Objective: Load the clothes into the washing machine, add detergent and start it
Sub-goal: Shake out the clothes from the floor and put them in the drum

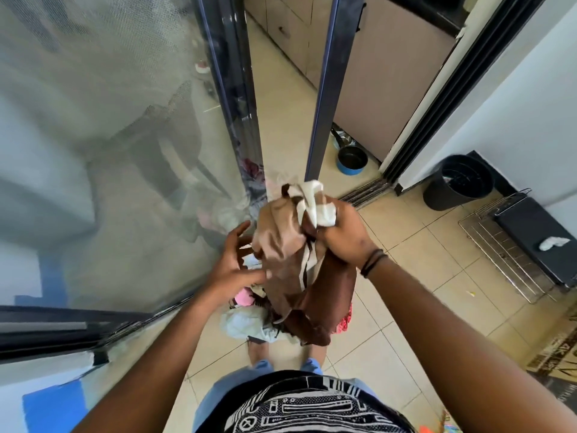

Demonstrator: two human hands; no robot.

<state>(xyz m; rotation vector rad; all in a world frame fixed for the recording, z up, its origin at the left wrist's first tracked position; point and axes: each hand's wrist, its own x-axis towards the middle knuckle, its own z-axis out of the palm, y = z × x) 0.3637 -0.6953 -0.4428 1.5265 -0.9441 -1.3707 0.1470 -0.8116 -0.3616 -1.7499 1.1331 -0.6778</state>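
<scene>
1. Gathering laundry: right hand (338, 235) clamping brown and white garments (290, 245) above the floor pile (249, 320).
2. Left hand (232, 264) reaching in, fingers spread.
3. Needing next, likely: carrying to the washer, not visible.

The heap of mixed clothes on the tiled floor (246, 323) lies half hidden behind the hanging brown satin garment (290, 270); the patterned mat (559, 354) is cut off at the right edge.

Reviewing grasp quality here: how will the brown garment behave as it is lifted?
Probably floppy: the brown garment hangs in loose folds below the right hand. Likely light, since one hand holds it bunched with a white cloth. Its trailing end may drag.
</scene>
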